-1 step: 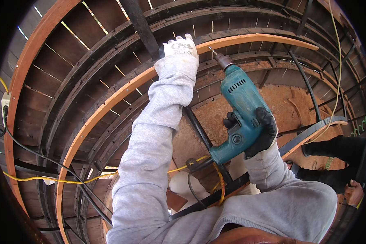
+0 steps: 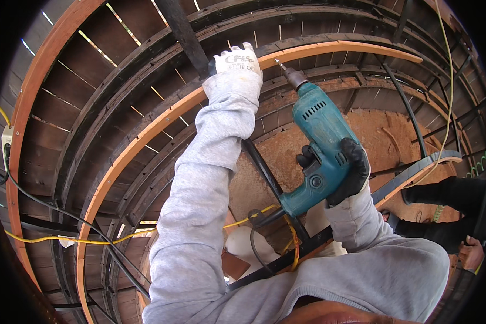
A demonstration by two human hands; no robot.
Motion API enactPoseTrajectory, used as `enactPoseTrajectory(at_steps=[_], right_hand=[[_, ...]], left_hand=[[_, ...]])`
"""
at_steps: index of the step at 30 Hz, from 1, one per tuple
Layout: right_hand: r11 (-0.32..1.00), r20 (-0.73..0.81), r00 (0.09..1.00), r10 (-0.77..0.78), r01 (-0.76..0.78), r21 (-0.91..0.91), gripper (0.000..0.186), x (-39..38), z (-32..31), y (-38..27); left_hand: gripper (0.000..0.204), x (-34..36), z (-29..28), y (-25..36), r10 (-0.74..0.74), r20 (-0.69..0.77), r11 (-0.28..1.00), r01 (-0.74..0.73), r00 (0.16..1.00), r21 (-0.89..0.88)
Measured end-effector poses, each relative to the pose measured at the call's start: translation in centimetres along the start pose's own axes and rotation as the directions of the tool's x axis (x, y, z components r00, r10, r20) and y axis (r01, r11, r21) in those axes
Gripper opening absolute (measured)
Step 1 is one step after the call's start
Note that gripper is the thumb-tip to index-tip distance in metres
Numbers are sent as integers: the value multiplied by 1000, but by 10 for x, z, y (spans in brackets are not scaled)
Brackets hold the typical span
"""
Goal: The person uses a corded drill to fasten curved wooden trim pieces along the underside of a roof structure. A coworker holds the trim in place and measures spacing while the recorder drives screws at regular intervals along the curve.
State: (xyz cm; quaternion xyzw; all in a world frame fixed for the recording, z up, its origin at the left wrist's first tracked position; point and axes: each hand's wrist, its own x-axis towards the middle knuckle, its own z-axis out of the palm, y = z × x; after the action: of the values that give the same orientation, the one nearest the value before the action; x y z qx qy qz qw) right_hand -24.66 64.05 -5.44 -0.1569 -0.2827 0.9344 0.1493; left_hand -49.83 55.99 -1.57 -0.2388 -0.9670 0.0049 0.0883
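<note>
My left hand (image 2: 236,60), in a white glove with a dark palm side, is closed over a long curved wooden strip (image 2: 329,47). Its fingertips lie past the strip's far edge. In my right hand (image 2: 352,170), gloved with dark fingers showing, I grip a teal power drill (image 2: 324,124) around its body near the handle. The drill tilts up and to the left. Its bit (image 2: 278,63) points at the strip's near edge, just right of my left hand; whether it touches I cannot tell. A dark cord leaves the drill's handle.
Curved dark metal ribs (image 2: 146,70) and slatted boards surround the strip. A black bar (image 2: 264,170) crosses below my arms. A yellow cable (image 2: 105,241) runs along the left. Another person's hand (image 2: 471,254) and dark-clothed legs (image 2: 448,197) are at the right, beside a curved piece (image 2: 416,173).
The view has shifted very slightly. My left hand keeps its place on the strip, and the drill stays in my right hand with its bit by the strip.
</note>
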Motion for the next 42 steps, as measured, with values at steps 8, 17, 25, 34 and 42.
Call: enactPoseTrajectory(at_steps=[8,17,25,34,42], right_hand=[[979,-12,995,-96,92,-183,66,4,-7,0],[975,-3,998,-61,59,-212,65,7,-12,-3],[960,-47,994,-102,86,-267,68,5,1,-1],[968,-39,998,-58,47,-245,65,4,-2,-1],[972,-24,997,-76,69,-223,66,4,-1,1]], left_hand=[[35,-2,3,-4,75,-176,995,-61,981,80],[32,-2,7,-6,82,-181,995,-70,980,75],[56,1,-5,-1,0,9,1000,0,1000,6],[38,-5,4,-8,88,-181,996,-84,980,28],[62,-7,-21,-1,-6,104,999,9,995,-34]])
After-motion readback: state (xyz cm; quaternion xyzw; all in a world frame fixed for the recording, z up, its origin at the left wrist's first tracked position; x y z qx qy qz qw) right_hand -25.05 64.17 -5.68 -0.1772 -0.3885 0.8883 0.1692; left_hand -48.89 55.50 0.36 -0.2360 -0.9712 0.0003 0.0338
